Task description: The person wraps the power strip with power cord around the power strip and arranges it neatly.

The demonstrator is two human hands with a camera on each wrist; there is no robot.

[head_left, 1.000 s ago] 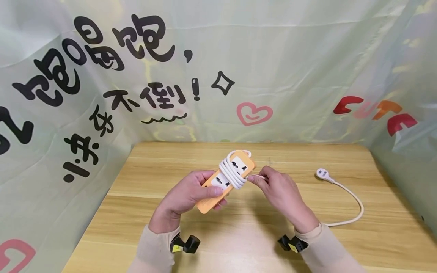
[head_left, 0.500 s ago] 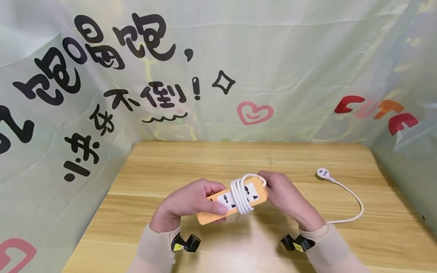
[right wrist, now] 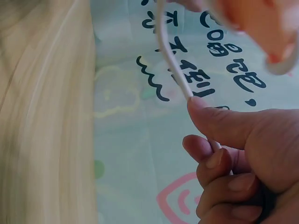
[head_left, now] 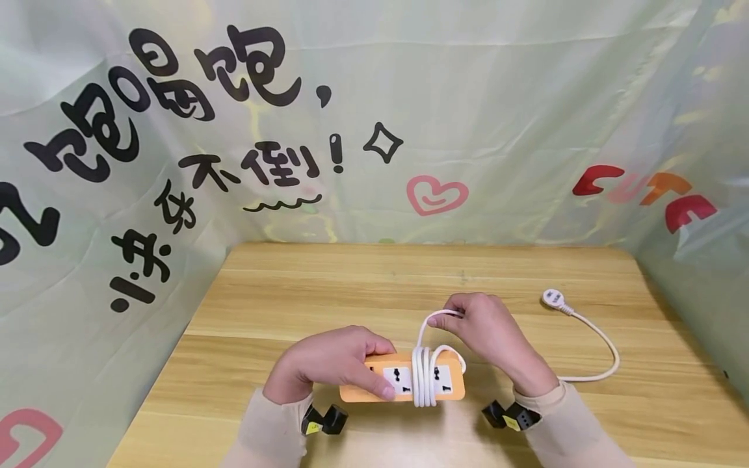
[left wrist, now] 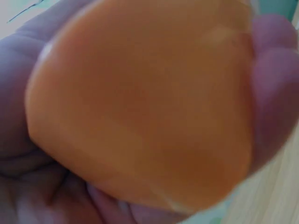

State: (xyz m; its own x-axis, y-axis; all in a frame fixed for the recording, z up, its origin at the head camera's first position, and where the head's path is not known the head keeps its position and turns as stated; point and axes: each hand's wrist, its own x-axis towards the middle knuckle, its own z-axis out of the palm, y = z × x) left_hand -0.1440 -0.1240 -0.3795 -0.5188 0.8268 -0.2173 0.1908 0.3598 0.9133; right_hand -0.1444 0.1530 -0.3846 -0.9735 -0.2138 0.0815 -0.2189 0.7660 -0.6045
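Observation:
An orange power strip (head_left: 368, 392) with white socket panels lies nearly level in my left hand (head_left: 339, 361). The thumb presses on its top face while the fingers go behind it; in the left wrist view its orange end (left wrist: 140, 107) fills the palm. Several turns of white cord (head_left: 424, 377) wrap around the strip right of the thumb. My right hand (head_left: 488, 328) pinches the cord above and to the right of the strip, and the right wrist view has the cord (right wrist: 173, 60) running taut from thumb and fingers. The white plug (head_left: 552, 298) lies on the table at right.
Loose cord (head_left: 608, 351) curves from the plug toward the right forearm, which hides part of it. The wooden table (head_left: 328, 279) is bordered by a printed fabric backdrop (head_left: 503, 130) at the back and sides.
The strip has turned from steeply slanted to nearly level and come lower. The right hand went behind its far end, then rose with the cord above it. The plug has stayed put.

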